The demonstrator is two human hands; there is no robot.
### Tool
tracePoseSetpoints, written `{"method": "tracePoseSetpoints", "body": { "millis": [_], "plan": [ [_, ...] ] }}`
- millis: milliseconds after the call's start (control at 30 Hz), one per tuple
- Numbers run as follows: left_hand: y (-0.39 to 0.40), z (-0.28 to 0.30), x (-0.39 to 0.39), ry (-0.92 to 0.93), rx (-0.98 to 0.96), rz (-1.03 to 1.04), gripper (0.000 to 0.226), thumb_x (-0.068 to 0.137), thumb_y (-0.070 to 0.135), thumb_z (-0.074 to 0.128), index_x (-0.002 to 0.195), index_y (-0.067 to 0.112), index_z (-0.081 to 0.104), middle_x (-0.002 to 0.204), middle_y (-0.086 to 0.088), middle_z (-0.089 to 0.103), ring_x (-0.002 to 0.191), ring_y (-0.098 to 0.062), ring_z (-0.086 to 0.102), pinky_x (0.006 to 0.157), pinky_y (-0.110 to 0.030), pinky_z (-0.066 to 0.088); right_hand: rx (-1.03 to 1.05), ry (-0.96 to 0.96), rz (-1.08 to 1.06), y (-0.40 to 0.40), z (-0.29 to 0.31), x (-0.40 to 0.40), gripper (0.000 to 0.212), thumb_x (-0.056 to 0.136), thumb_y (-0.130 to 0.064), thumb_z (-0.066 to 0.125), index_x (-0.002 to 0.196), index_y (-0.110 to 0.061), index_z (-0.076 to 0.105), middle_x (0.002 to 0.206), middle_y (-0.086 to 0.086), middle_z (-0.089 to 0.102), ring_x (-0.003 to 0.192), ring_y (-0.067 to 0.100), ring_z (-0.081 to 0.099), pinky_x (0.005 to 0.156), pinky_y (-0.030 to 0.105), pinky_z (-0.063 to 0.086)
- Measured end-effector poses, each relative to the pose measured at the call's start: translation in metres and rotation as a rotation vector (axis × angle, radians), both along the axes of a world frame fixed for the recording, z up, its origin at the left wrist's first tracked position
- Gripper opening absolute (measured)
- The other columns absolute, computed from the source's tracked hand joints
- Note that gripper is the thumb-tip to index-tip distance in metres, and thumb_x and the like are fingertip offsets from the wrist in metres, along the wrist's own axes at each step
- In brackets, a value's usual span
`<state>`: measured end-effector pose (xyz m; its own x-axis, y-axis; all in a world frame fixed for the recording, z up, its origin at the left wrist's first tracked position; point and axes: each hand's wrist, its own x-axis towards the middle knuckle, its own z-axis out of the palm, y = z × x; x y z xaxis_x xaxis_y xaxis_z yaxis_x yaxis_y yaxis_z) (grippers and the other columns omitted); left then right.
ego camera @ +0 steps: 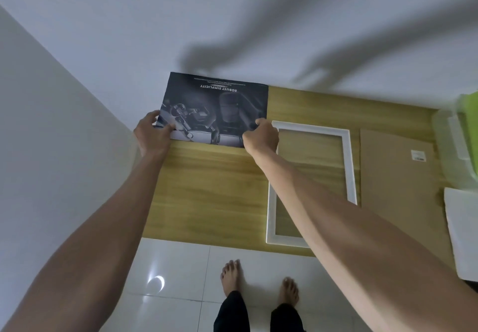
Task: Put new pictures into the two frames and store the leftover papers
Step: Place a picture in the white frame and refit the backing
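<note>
A dark printed picture (214, 106) with white lettering is held at the far left of the wooden table (207, 197), its top edge against the wall. My left hand (152, 134) grips its lower left corner. My right hand (261, 136) grips its lower right corner. A white picture frame (348, 161), with nothing in it, lies flat on the table just right of my right hand. A brown backing board (398, 176) with a small white label lies to the frame's right.
A clear plastic box with a green lid (465, 135) stands at the table's far right. White papers (463, 228) lie in front of it at the right edge. White walls close the left and back. My bare feet stand on glossy white tiles.
</note>
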<state>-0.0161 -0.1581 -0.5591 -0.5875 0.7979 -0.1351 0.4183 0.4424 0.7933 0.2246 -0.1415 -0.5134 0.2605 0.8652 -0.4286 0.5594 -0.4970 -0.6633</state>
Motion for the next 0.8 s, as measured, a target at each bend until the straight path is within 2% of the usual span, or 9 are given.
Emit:
{"method": "tracePoseSetpoints", "body": {
  "millis": [100, 167, 267, 333, 433, 533, 600, 667, 800],
  "plan": [
    [0.006, -0.002, -0.001, 0.045, -0.001, 0.033, 0.039, 0.077, 0.009, 0.075, 0.115, 0.013, 0.073, 0.109, -0.011, 0.071, 0.094, -0.025, 0.064, 0.085, -0.025, 0.049, -0.004, 0.015, -0.060, 0.004, 0.001, -0.006, 0.060, 0.089, -0.003, 0.062, 0.145, -0.018, 0.046, 0.135, 0.013, 0.047, 0.109, 0.031, 0.058, 0.076, 0.029, 0.047],
    [0.008, -0.004, -0.003, 0.089, 0.005, 0.026, 0.039, 0.076, 0.007, 0.076, 0.114, 0.013, 0.073, 0.109, -0.013, 0.069, 0.097, -0.027, 0.064, 0.081, -0.021, 0.043, -0.002, 0.004, -0.092, 0.007, 0.003, -0.009, 0.061, 0.089, -0.005, 0.063, 0.145, -0.020, 0.045, 0.133, 0.012, 0.048, 0.110, 0.031, 0.056, 0.087, 0.038, 0.052],
    [0.009, -0.008, -0.004, 0.152, 0.016, -0.024, 0.039, 0.074, 0.006, 0.078, 0.112, 0.013, 0.074, 0.111, -0.015, 0.065, 0.099, -0.029, 0.062, 0.086, -0.026, 0.045, -0.011, -0.050, -0.096, 0.010, 0.004, -0.014, 0.055, 0.091, -0.008, 0.061, 0.143, -0.021, 0.047, 0.130, 0.006, 0.057, 0.124, 0.030, 0.048, 0.097, 0.041, 0.043],
    [0.010, -0.009, -0.005, 0.182, 0.018, -0.040, 0.037, 0.073, 0.007, 0.079, 0.109, 0.014, 0.075, 0.112, -0.016, 0.063, 0.101, -0.030, 0.061, 0.088, -0.031, 0.047, 0.000, -0.076, -0.118, 0.012, 0.005, -0.017, 0.051, 0.091, -0.009, 0.062, 0.138, -0.023, 0.050, 0.134, 0.007, 0.053, 0.126, 0.031, 0.044, 0.097, 0.042, 0.038],
    [0.012, -0.010, -0.007, 0.209, 0.038, -0.033, 0.030, 0.073, 0.006, 0.076, 0.101, 0.018, 0.077, 0.106, -0.015, 0.064, 0.097, -0.030, 0.061, 0.084, -0.032, 0.049, -0.016, -0.082, -0.129, 0.012, 0.006, -0.018, 0.050, 0.090, -0.008, 0.064, 0.135, -0.023, 0.050, 0.137, 0.011, 0.044, 0.125, 0.032, 0.043, 0.101, 0.043, 0.042],
    [0.013, -0.004, -0.007, 0.121, 0.086, -0.018, 0.022, 0.079, 0.005, 0.069, 0.093, 0.020, 0.076, 0.100, -0.011, 0.067, 0.080, -0.017, 0.060, 0.076, -0.027, 0.049, -0.023, -0.080, -0.091, 0.011, 0.001, -0.018, 0.051, 0.089, -0.007, 0.065, 0.135, -0.021, 0.050, 0.131, 0.011, 0.048, 0.119, 0.032, 0.050, 0.100, 0.049, 0.049],
    [0.014, 0.003, -0.006, 0.025, 0.116, -0.015, 0.018, 0.082, 0.010, 0.069, 0.094, 0.020, 0.077, 0.098, -0.005, 0.071, 0.077, -0.012, 0.058, 0.072, -0.023, 0.049, -0.006, -0.058, -0.104, 0.011, -0.001, -0.017, 0.049, 0.087, -0.005, 0.066, 0.131, -0.020, 0.053, 0.126, 0.010, 0.051, 0.108, 0.031, 0.056, 0.097, 0.051, 0.051],
    [0.014, 0.008, -0.007, -0.074, 0.130, -0.016, 0.022, 0.082, 0.012, 0.069, 0.099, 0.021, 0.079, 0.092, 0.001, 0.073, 0.076, -0.012, 0.060, 0.072, -0.024, 0.051, 0.004, -0.003, -0.140, 0.011, -0.003, -0.016, 0.047, 0.083, -0.005, 0.069, 0.125, -0.022, 0.055, 0.121, 0.007, 0.055, 0.099, 0.029, 0.060, 0.095, 0.051, 0.053],
    [0.014, 0.014, -0.010, -0.153, 0.124, -0.031, 0.037, 0.079, 0.004, 0.061, 0.107, 0.021, 0.078, 0.085, 0.007, 0.070, 0.077, -0.010, 0.059, 0.074, -0.025, 0.051, 0.076, 0.035, -0.162, 0.010, -0.004, -0.012, 0.045, 0.078, -0.007, 0.072, 0.110, -0.033, 0.055, 0.106, -0.006, 0.061, 0.101, 0.027, 0.061, 0.089, 0.047, 0.054]
  ]
}}
